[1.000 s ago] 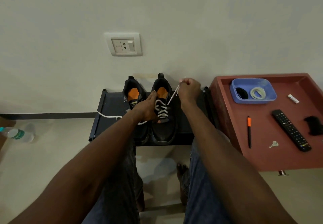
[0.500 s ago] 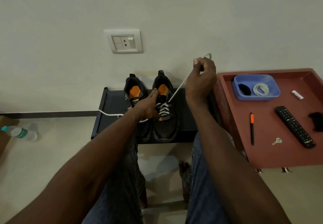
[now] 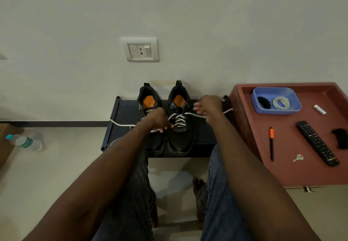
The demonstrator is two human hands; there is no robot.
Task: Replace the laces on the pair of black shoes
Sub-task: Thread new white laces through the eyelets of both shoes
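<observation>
2 black shoes sit side by side on a dark low rack in the middle of the frame, heels toward the wall. The right shoe has a white lace criss-crossed through its holes. The left shoe shows no lace that I can see, and much of it is hidden.

The left hand rests low between the shoes, its fingers curled and pinching one end of the lace; that end trails off to the left over the rack. The right hand is just right of the laced shoe. Its fingers look loosely spread and blurry, and the other lace end passes under it toward the red tray. I cannot tell if it grips the lace.

What could go wrong: if one end gets pulled harder, the 2 ends may come out uneven. A hard tug could slide the shoe on the rack. The loose end on the left could slip off and tangle. A spare lace waits in the blue tub at the upper right.
</observation>
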